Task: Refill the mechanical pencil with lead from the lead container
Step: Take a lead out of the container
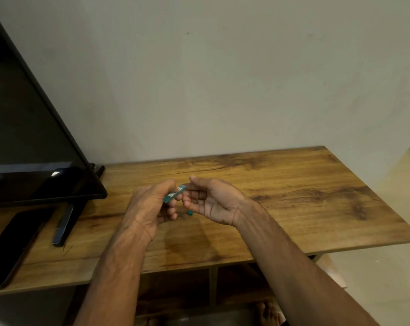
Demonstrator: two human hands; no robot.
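Observation:
Over the middle of the wooden table point(293, 184), my left hand point(147, 208) grips a small teal lead container point(174, 195), tilted with its labelled end up and to the right. My right hand point(213, 201) is beside it, palm up and cupped, fingers loosely curled and thumb raised. Its fingertips are at the container's upper end, and I cannot tell whether they touch it. Below the fingers a thin piece with a small teal tip point(190, 213) pokes out, perhaps the pencil. The hands hide the rest of it, so I cannot tell whether it lies on the table.
A black screen point(34, 137) on a stand point(65, 227) fills the left side of the table. A dark phone point(10, 250) lies flat near the front left edge. The wall is close behind. Shelf compartments and a bare foot point(267, 314) show below the table's front edge.

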